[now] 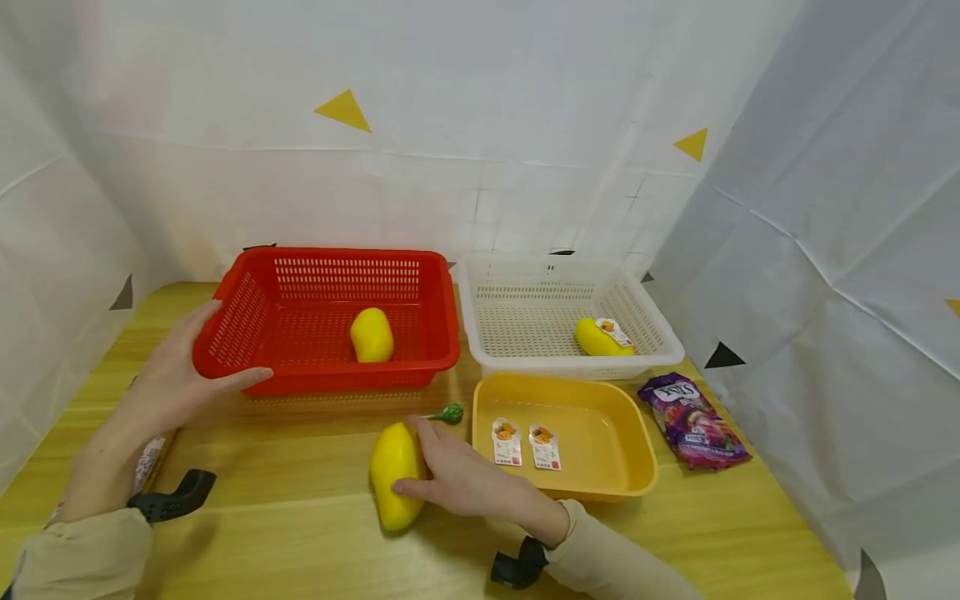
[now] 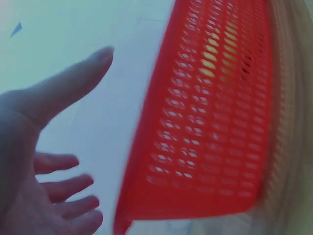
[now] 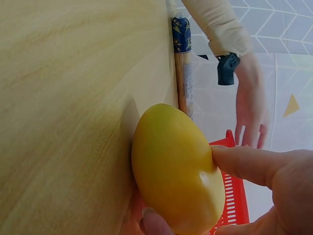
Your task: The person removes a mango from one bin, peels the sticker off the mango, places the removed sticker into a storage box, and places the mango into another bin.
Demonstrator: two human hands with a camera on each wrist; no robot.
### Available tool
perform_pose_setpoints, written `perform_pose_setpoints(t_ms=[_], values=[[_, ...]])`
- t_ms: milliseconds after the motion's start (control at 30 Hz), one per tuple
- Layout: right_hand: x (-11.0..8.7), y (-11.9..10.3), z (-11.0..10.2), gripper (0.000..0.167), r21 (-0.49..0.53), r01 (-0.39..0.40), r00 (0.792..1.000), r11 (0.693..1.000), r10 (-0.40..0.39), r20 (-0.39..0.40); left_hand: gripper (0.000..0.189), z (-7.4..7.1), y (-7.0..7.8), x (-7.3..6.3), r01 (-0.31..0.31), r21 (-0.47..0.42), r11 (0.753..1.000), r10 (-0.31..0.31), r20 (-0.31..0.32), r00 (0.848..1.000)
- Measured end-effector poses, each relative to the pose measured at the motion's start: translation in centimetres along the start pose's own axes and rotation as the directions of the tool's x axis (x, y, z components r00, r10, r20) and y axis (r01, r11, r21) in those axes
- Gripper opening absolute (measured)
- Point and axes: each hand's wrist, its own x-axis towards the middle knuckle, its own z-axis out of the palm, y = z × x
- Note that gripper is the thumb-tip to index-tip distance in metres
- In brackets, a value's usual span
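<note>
A yellow mango (image 1: 397,477) lies on the wooden table. My right hand (image 1: 467,473) grips it from the right, thumb and fingers on its sides; the right wrist view shows the mango (image 3: 171,166) close up. My left hand (image 1: 168,379) hovers by the front left corner of a red basket (image 1: 337,379), fingers spread and holding nothing. From the left wrist view, a gap separates this hand (image 2: 54,166) from the basket's wall (image 2: 195,127). Inside the red basket sits another mango (image 1: 372,335). A third mango (image 1: 596,337), bearing a label, lies in the white basket (image 1: 555,364).
Two printed labels (image 1: 506,442) stick to the yellow tray (image 1: 592,417), right of my right hand. A purple candy bag (image 1: 693,423) lies beyond it. A small green-headed object (image 1: 452,413) is behind the mango. Near my left wrist lies a long blue-topped packet (image 3: 182,36).
</note>
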Motion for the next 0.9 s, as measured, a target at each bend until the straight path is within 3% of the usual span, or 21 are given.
perform_pose_setpoints(t_ms=[133,367,700,900], values=[[0.0,0.0,0.0,0.083,-0.020,0.014,1.000,1.000,-0.014,0.001,0.105,0.2,-1.3,0.5,-0.028,-0.039,0.999,0.026,-0.046,0.999],[0.0,-0.2,-0.1,0.081,-0.041,0.020,1.000,0.999,-0.020,0.012,0.103,0.6,-2.8,0.9,0.011,-0.090,0.996,-0.012,-0.008,1.000],[-0.1,-0.1,-0.1,0.078,-0.012,0.045,0.999,0.999,-0.045,-0.007,0.094,0.6,-3.4,0.9,-0.020,-0.129,0.991,0.024,0.035,0.999],[-0.2,-0.2,-0.1,0.077,-0.006,0.064,0.998,0.998,-0.064,-0.023,0.096,0.6,-3.2,1.0,0.013,-0.127,0.992,-0.005,0.064,0.998]])
